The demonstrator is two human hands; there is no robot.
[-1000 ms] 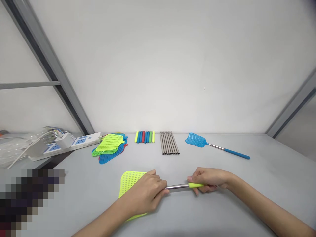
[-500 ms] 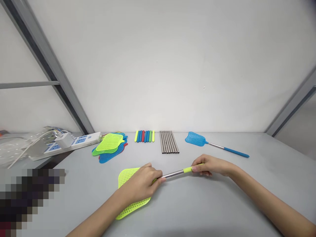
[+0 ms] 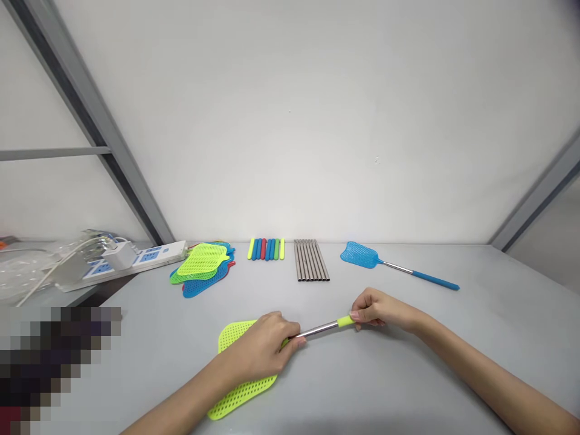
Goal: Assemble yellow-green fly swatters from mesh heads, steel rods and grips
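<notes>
Left hand point(image 3: 267, 344) holding yellow swatter point(image 3: 248, 394) — right hand point(image 3: 378, 307) pinching grip point(image 3: 345, 321).

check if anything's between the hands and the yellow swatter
Nothing visible stands between them: the left hand holds the yellow swatter at the left end of its metal rod, and the right hand pinches the yellow handle at the other end.

At far left, a white adapter point(image 3: 119, 256) sits on a white power strip point(image 3: 171, 252) beside a pale cable point(image 3: 45, 279) and clear plastic point(image 3: 20, 275); a grey post point(image 3: 93, 90) slants leftward against the far wall point(image 3: 272, 121).
</notes>
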